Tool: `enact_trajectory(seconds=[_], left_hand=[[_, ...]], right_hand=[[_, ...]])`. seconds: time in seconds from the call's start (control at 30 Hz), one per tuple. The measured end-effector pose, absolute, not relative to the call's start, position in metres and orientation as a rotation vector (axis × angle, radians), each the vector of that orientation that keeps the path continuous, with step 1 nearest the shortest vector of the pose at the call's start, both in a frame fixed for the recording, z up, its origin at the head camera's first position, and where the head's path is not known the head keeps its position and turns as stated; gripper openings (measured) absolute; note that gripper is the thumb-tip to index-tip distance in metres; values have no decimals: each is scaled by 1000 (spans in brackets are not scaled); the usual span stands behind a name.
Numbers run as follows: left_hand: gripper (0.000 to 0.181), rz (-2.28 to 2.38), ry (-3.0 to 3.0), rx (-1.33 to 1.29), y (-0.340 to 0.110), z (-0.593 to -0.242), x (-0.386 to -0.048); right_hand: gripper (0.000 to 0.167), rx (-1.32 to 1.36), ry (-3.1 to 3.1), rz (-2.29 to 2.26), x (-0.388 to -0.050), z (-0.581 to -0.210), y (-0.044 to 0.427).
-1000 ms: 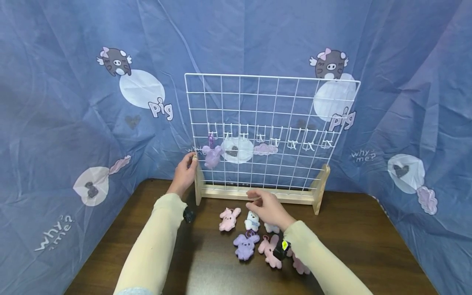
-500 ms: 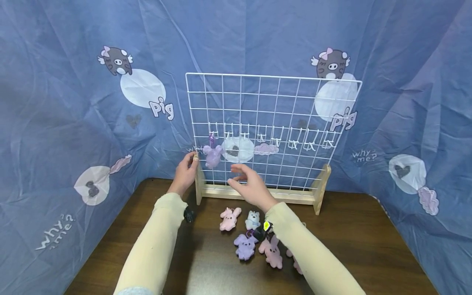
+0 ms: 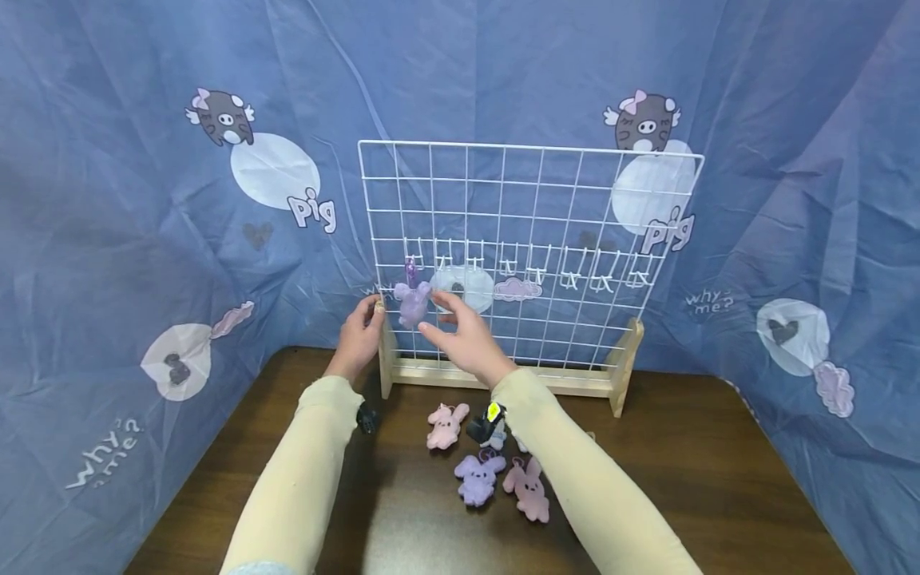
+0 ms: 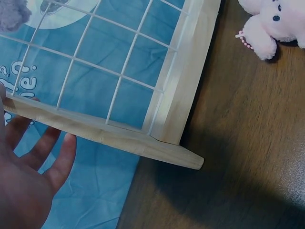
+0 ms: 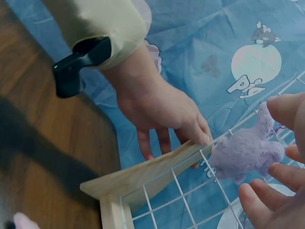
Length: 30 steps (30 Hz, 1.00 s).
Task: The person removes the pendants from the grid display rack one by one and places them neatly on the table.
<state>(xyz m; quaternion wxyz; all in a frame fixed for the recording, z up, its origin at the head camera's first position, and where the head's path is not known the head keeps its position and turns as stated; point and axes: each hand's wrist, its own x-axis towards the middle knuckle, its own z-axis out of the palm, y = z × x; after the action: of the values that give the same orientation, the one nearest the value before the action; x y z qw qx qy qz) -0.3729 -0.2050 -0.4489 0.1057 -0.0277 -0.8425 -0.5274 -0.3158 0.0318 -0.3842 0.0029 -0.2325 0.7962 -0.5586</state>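
A white wire grid rack (image 3: 546, 192) stands on a wooden base. My left hand (image 3: 358, 339) grips the wooden left upright (image 3: 389, 359), thumb on the near side and fingers behind it, as the left wrist view also shows. From the leftmost hook hangs a fuzzy purple plush keychain (image 3: 413, 305), seen from behind in the right wrist view. Beside it is my right hand (image 3: 467, 339), thumb and fingers spread apart around the plush's right side. In the right wrist view the fingers (image 5: 257, 205) lie close to the plush; whether they touch it I cannot tell.
Several white hooks (image 3: 571, 279) line the grid to the right. On the brown table (image 3: 417, 527) lie a pink plush (image 3: 447, 427), a purple plush (image 3: 477, 479), another pink plush (image 3: 529, 491) and a pale plush (image 3: 496, 436) partly covered by the right wrist camera. A blue printed cloth surrounds the table.
My right hand has moved up and left from above the plushes on the table to the hanging purple plush. My left hand keeps its grip on the upright.
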Motion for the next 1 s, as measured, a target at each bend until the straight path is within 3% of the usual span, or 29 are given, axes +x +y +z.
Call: enact_trajectory(seconds=[0.43,1.0], left_hand=[[49,-1523,-2493,-64,-205,-449,-373],[47,-1542,-2472,-70,-204,-448,-374]], right_hand=[[86,-678,2406,-1745,-332,-377,11],[72,-604,2309,-1919,-341,-374,-2]])
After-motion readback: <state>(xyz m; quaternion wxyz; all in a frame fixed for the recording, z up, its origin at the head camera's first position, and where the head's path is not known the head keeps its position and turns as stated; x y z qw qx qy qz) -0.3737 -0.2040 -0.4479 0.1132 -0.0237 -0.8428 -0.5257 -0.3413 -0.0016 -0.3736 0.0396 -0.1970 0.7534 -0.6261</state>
